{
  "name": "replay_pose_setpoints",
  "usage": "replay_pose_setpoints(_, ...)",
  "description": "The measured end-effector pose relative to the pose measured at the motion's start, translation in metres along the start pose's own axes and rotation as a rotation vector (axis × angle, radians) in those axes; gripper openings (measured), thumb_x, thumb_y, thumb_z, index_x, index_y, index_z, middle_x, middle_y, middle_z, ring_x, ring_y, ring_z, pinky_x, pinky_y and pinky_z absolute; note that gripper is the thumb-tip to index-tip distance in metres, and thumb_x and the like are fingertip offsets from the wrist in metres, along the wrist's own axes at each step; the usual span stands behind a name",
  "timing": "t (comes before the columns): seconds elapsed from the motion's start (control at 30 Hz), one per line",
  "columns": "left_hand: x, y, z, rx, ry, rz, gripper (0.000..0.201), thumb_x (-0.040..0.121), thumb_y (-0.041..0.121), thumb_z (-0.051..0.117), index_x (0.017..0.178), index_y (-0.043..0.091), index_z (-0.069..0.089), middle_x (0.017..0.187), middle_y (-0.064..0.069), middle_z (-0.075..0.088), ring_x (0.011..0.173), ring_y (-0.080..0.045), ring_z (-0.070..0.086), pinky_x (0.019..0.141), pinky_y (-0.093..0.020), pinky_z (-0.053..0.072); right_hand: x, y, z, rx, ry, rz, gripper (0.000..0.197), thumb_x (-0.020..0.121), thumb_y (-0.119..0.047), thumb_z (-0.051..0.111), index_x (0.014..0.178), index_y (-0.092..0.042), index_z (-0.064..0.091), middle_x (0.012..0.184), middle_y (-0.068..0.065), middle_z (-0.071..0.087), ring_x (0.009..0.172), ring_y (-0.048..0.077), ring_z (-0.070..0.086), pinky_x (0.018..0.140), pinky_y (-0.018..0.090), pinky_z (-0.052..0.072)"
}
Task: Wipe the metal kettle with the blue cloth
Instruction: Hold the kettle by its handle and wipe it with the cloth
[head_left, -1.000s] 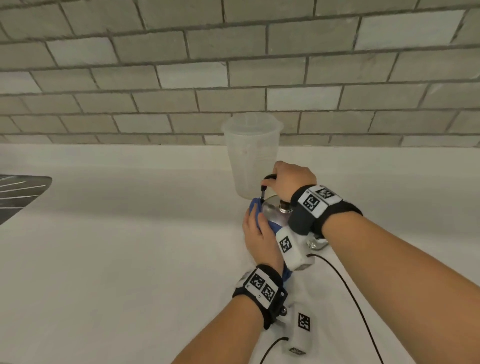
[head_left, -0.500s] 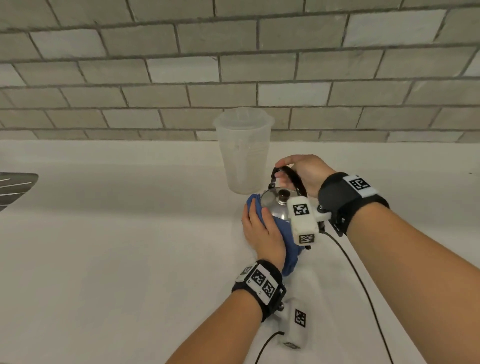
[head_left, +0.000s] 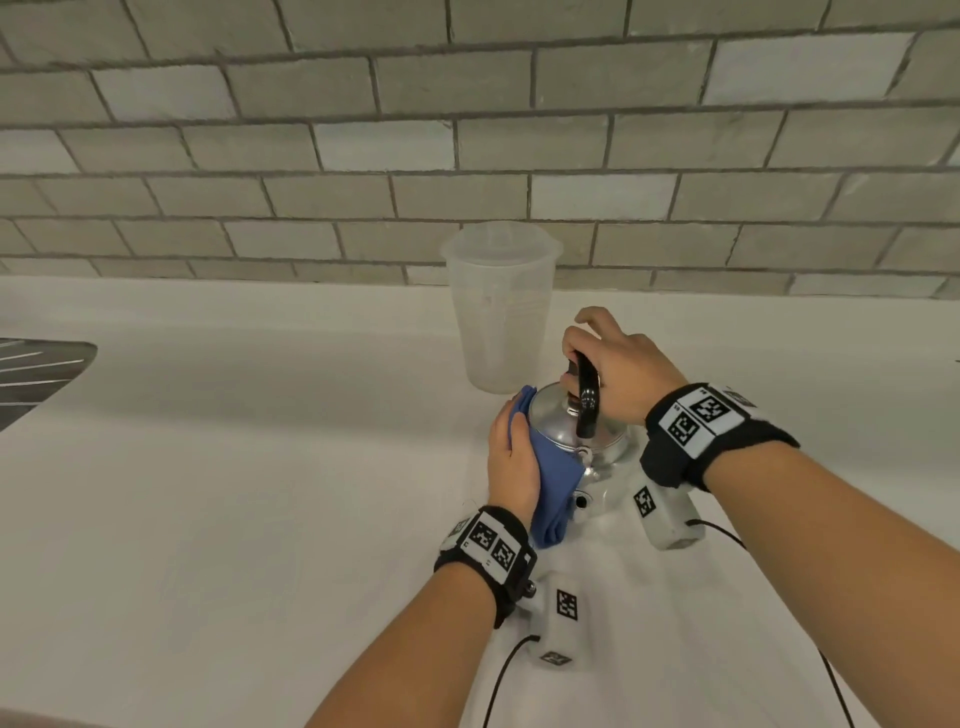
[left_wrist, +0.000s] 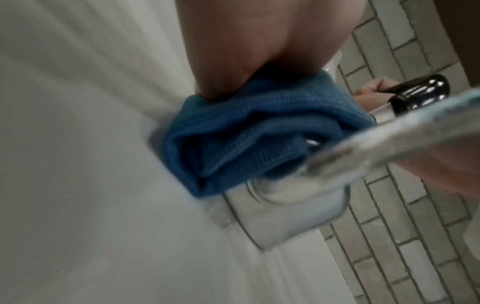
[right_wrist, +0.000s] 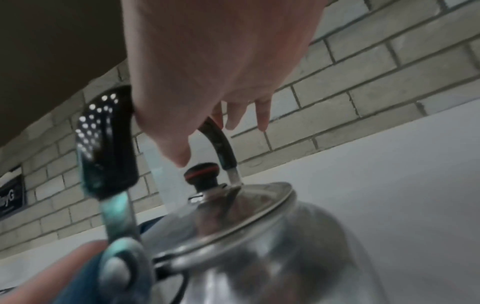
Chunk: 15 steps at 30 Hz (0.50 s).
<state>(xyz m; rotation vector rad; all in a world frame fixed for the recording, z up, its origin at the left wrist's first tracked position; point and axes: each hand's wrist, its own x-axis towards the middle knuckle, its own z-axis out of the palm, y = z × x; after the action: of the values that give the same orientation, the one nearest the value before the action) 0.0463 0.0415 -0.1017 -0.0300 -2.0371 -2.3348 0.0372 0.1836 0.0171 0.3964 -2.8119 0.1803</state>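
The metal kettle (head_left: 558, 423) stands on the white counter (head_left: 260, 493) in front of me. My right hand (head_left: 615, 371) grips its black arched handle (head_left: 587, 400) from above; in the right wrist view the thumb and forefinger wrap the handle (right_wrist: 109, 144) while the other fingers (right_wrist: 233, 115) point away. Below them sits the lid knob (right_wrist: 202, 174). My left hand (head_left: 511, 457) lies flat on the kettle's left side and presses the blue cloth (head_left: 556, 483) against it. The left wrist view shows the bunched cloth (left_wrist: 259, 139) between palm and kettle wall (left_wrist: 285, 216).
A tall translucent plastic cup (head_left: 501, 312) stands just behind the kettle, close to the grey tiled wall (head_left: 467, 130). A dark drainer or sink edge (head_left: 36, 374) is at far left. Black cables (head_left: 498, 686) trail from my wrists over the near counter.
The kettle has turned under my right hand, so its handle now shows edge-on. My left hand stays on the left side, and more cloth hangs toward me.
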Motion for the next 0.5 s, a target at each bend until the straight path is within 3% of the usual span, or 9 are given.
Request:
replay_pose_setpoints(0.1, -0.003, -0.003, -0.009, -0.017, -0.049, -0.043, 0.034, 0.103, 0.035, 0.034, 0.131, 0.034, 0.054, 0.138, 0.003, 0.059, 0.129, -0.013, 0.053, 0.114, -0.036, 0.037, 0.001, -0.005, 0.006, -0.007, 0.021, 0.079, 0.021, 0.083, -0.019, 0.058, 0.096, -0.023, 0.042, 0.133, 0.004, 0.040, 0.075, 0.019, 0.038, 0.084, 0.038, 0.040)
replay_pose_setpoints(0.17, -0.005, -0.004, -0.018, -0.063, -0.048, -0.107, 0.037, 0.105, 0.033, 0.035, 0.133, 0.024, 0.057, 0.133, -0.001, 0.063, 0.124, -0.016, 0.057, 0.111, -0.037, 0.041, 0.002, -0.007, 0.007, -0.035, 0.013, 0.107, 0.028, 0.077, -0.011, 0.059, 0.095, -0.023, 0.041, 0.122, 0.001, 0.045, 0.081, 0.019, 0.039, 0.087, 0.038, 0.039)
replay_pose_setpoints(0.23, -0.007, -0.001, -0.029, -0.117, -0.045, -0.165, 0.036, 0.106, 0.030, 0.035, 0.127, 0.018, 0.062, 0.126, -0.005, 0.067, 0.120, -0.018, 0.060, 0.106, -0.033, 0.045, 0.004, -0.008, 0.004, -0.022, -0.020, 0.087, 0.032, 0.074, -0.010, 0.060, 0.095, -0.022, 0.040, 0.107, -0.003, 0.044, 0.104, 0.023, 0.046, 0.098, 0.039, 0.035)
replay_pose_setpoints(0.27, -0.007, -0.003, -0.036, -0.157, -0.047, -0.196, 0.037, 0.105, 0.029, 0.035, 0.123, 0.016, 0.065, 0.124, -0.007, 0.068, 0.118, -0.020, 0.062, 0.103, -0.031, 0.046, 0.006, -0.009, -0.001, 0.011, -0.073, 0.070, 0.033, 0.074, -0.013, 0.061, 0.094, -0.023, 0.038, 0.101, -0.005, 0.041, 0.118, 0.024, 0.044, 0.102, 0.039, 0.032)
replay_pose_setpoints(0.3, -0.006, -0.005, -0.042, -0.213, -0.037, -0.245, 0.037, 0.104, 0.031, 0.037, 0.120, 0.014, 0.067, 0.125, -0.010, 0.069, 0.116, -0.022, 0.063, 0.102, -0.033, 0.047, 0.007, -0.007, -0.007, 0.048, -0.157, 0.053, 0.036, 0.074, -0.018, 0.064, 0.094, -0.023, 0.036, 0.098, -0.007, 0.039, 0.121, 0.023, 0.043, 0.101, 0.037, 0.032)
replay_pose_setpoints(0.4, -0.004, -0.009, -0.051, -0.375, -0.001, -0.422, 0.056, 0.087, 0.048, 0.052, 0.126, 0.008, 0.063, 0.133, -0.022, 0.061, 0.119, -0.032, 0.059, 0.107, -0.044, 0.043, 0.013, 0.006, -0.032, 0.079, -0.518, 0.064, 0.068, 0.058, -0.045, 0.083, 0.098, -0.027, 0.031, 0.094, -0.014, 0.032, 0.087, 0.004, 0.040, 0.071, 0.023, 0.033)
replay_pose_setpoints(0.47, -0.003, -0.009, -0.050, -0.395, 0.033, -0.433, 0.068, 0.078, 0.052, 0.057, 0.130, 0.008, 0.061, 0.130, -0.020, 0.064, 0.121, -0.034, 0.059, 0.110, -0.046, 0.040, 0.016, 0.012, -0.042, 0.070, -0.623, 0.059, 0.086, 0.043, -0.062, 0.084, 0.101, -0.029, 0.030, 0.103, -0.013, 0.033, 0.089, 0.008, 0.042, 0.072, 0.027, 0.041)
replay_pose_setpoints(0.5, -0.002, -0.009, -0.049, -0.401, 0.052, -0.427, 0.070, 0.074, 0.053, 0.061, 0.129, 0.009, 0.063, 0.127, -0.019, 0.066, 0.121, -0.034, 0.060, 0.110, -0.047, 0.040, 0.016, 0.013, -0.042, 0.065, -0.616, 0.043, 0.088, 0.042, -0.067, 0.082, 0.102, -0.029, 0.030, 0.106, -0.011, 0.034, 0.092, 0.012, 0.045, 0.074, 0.029, 0.043)
